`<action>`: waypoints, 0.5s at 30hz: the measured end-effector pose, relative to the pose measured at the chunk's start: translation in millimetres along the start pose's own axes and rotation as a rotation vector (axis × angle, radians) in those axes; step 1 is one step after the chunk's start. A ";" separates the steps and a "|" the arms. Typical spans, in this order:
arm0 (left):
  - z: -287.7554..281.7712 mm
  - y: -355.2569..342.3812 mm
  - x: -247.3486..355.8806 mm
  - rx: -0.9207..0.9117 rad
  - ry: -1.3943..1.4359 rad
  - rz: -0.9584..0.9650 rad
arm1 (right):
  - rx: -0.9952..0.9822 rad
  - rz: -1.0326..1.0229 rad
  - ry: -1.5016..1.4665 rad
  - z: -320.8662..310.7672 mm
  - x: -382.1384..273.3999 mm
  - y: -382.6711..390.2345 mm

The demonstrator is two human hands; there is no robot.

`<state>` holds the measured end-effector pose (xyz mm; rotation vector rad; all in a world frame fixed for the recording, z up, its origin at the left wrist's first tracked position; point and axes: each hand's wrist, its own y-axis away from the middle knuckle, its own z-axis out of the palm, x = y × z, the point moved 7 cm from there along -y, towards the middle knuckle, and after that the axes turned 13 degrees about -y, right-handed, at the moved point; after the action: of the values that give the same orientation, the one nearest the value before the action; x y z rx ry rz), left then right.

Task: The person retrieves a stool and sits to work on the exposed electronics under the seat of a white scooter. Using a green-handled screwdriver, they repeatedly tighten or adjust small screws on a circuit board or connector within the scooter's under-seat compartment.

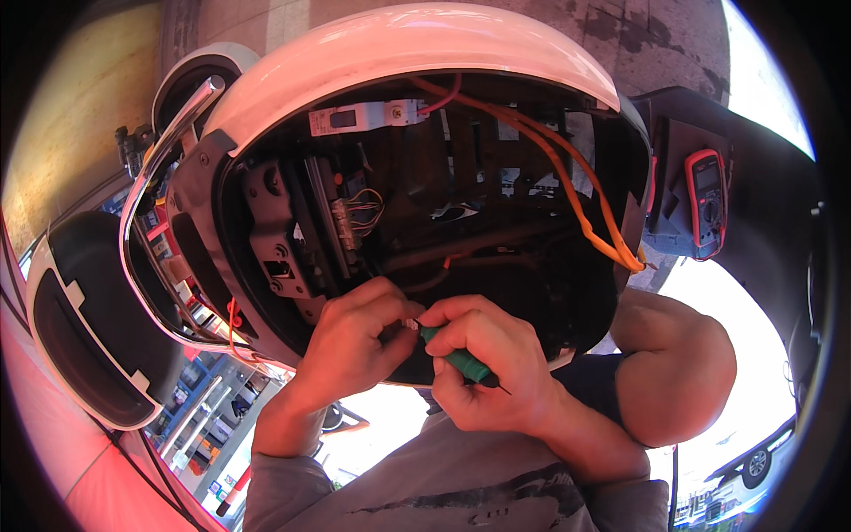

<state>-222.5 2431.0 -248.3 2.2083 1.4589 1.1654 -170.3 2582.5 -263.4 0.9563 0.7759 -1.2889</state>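
Observation:
Both my hands meet over the near edge of an open compartment [496,257] in a pale vehicle shell [425,40]. Between the fingertips of my left hand [350,341] is a small pale connector [410,324], mostly covered by the fingers. My right hand [496,355] is closed around a green-handled screwdriver [467,363], its front end pointing at the connector. The screwdriver's tip is too small and covered to make out.
Thick orange cables [576,199] loop along the compartment's right side. A white circuit breaker [363,117] sits under the far rim, and thin wires [368,208] leave a terminal strip at left. A red multimeter [706,204] lies at right. A metal rail [133,222] curves along the left.

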 end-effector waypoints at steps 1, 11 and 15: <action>0.1 0.0 -0.5 0.001 0.003 0.000 | 0.003 -0.019 0.001 0.2 -0.6 0.2; 1.0 -0.4 -2.3 -0.012 0.047 -0.026 | 0.044 0.010 -0.023 -2.5 0.4 0.6; 1.1 -0.3 -0.9 -0.012 0.045 -0.019 | 0.065 0.063 -0.077 -4.8 2.3 0.6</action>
<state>-222.1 2430.6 -249.6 2.1689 1.4826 1.2227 -169.2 2585.8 -267.4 0.9695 0.6433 -1.2947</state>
